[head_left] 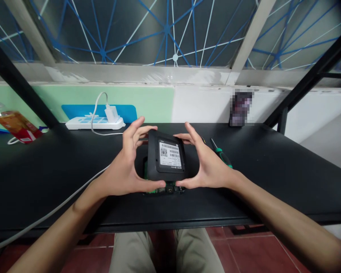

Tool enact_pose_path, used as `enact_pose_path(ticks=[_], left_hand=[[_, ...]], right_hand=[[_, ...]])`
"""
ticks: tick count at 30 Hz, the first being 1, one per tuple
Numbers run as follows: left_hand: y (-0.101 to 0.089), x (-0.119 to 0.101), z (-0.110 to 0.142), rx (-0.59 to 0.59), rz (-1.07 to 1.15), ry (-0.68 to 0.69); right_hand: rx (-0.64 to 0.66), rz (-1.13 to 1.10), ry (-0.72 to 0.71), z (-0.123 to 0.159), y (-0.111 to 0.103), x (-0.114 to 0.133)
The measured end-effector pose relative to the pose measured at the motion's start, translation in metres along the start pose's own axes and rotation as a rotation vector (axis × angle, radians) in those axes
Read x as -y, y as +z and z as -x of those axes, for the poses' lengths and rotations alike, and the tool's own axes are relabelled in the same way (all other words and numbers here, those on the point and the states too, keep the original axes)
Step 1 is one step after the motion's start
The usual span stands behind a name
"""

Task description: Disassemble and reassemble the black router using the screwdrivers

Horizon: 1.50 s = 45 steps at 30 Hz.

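Between my two hands is a black square plastic cover (153, 159) with a white barcode label (169, 154) facing up. My left hand (127, 163) grips its left side, thumb at the near edge and fingers at the far edge. On the opposite side my right hand (207, 163) holds it the same way. The cover sits tilted over a green circuit board (160, 189), whose near edge with connectors shows below it. Most of the board is hidden, and whether the cover touches it I cannot tell.
To the right lies a green-and-black screwdriver (222, 155). A white power strip (95, 123) with a plugged-in charger (111, 113) stands at the back left, near a drink bottle (17, 123). A white cable (59, 206) crosses the black table (272, 170). A phone (240, 109) leans on the wall.
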<state>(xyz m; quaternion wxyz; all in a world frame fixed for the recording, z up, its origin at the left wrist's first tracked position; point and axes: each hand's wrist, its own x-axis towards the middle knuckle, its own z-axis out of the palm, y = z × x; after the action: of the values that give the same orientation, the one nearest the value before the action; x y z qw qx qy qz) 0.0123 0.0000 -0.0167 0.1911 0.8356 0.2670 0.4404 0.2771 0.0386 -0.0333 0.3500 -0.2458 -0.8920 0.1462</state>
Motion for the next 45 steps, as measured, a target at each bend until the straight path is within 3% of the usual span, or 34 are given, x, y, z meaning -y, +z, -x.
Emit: enact_pose_path(ticks=[9, 22, 45], left_hand=[[-0.002, 0.002, 0.002, 0.006, -0.043, -0.005], [-0.006, 0.01, 0.006, 0.105, -0.363, 0.056], [-0.008, 0.009, 0.006, 0.138, -0.362, 0.002]], right_hand=[[0.005, 0.023, -0.014, 0.0, -0.003, 0.0], [0.028, 0.12, -0.075, 0.0, -0.006, 0.002], [0.027, 0.125, -0.064, -0.001, -0.006, 0.002]])
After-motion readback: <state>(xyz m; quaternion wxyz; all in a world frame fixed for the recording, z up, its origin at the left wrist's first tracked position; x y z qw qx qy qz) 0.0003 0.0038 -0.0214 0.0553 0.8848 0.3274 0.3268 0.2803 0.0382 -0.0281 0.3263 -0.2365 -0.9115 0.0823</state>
